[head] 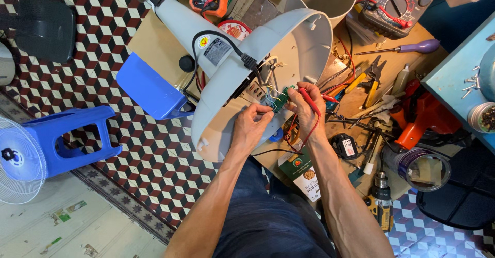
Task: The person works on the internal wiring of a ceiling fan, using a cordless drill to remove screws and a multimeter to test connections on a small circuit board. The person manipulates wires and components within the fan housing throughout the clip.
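Cardboard-topped bench (154, 46) over checkered floor tiles (154, 155); both hands (278, 114) pinch green circuit board (280, 99).

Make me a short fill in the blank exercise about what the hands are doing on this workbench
1. The right hand holds a test probe coloured ____.
2. The left hand steadies a small circuit board coloured ____.
3. The screwdriver at the far right of the bench has a ____ handle.
4. The stool on the tiled floor is ____.

Missing words: red; green; purple; blue
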